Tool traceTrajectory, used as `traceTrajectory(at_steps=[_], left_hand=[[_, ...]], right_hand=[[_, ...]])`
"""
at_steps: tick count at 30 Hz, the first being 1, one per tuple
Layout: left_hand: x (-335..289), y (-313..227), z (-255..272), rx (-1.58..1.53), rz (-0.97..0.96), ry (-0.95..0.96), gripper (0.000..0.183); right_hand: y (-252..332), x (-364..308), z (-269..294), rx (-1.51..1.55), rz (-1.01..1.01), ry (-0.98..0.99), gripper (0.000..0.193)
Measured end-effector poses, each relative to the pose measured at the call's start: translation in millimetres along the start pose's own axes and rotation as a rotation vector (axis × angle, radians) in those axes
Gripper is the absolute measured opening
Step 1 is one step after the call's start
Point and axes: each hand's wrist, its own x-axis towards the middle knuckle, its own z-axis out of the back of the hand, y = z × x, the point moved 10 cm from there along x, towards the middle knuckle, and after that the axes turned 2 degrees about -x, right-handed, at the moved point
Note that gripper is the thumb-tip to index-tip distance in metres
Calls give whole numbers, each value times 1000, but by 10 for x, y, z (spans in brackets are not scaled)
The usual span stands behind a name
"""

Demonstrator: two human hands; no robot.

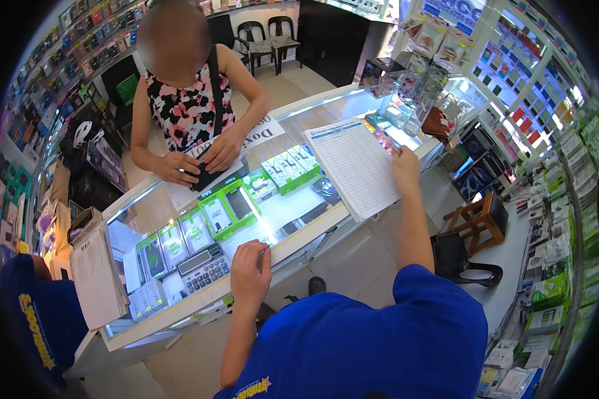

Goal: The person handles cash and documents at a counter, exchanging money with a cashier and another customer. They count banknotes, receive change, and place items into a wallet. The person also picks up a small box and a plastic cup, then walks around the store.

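Touching the form stack (353, 169): right hand (405, 166), at the stack's right edge; fingers curled close together, but I cannot tell whether that grip is clamped on the paper.
Left hand (250, 267): at the near edge of the worktop (298, 246), fingers curled; a small dark bit shows by the fingertips, too small to identify, so I cannot tell if the grip is closed on anything.
Form stack: white sheets with a ruled grid, over the right half of the worktop, set at a slant, its lowest corner reaching past the near edge.
Calculator (203, 270): grey, at the near edge, left of the left hand and well apart from the form stack.
Display boxes (291, 169): green and white, in rows along the glass worktop, several between the calculator and the form stack.
Person opposite (186, 110): beyond the far edge, in a flowered top, both hands on a black object (208, 178) at that edge.
Large-print sheet (267, 135): white, by the far edge, just beside the person's forearm.
Paper pile (98, 279): at the worktop's left end.
Wooden stool (478, 225): on the right, near a black chair (454, 256).
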Motion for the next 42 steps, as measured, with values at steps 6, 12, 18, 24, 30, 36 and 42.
traceTrajectory(at_steps=[6,12,18,24,30,36,42], left_hand=[[31,-60,-29,20,-55,24,6],[40,-95,-43,7,-105,37,5],[28,-154,-80,31,-143,46,5],[20,-177,-89,65,-134,40,5],[7,-164,-146,126,-123,33,5],[6,-154,-159,172,-130,-6,8],[35,-182,-116,263,-135,-92,12]], right_hand=[[-885,-361,86,-7,-369,449,56],[-663,-581,18,671,-403,343,38],[-670,175,-143,654,-320,237,42],[-741,949,-444,544,-180,124,44],[-576,1264,-383,-115,-43,157,54],[-337,1002,-110,-241,-66,-57,41],[659,151,-65,58,383,31,23]])
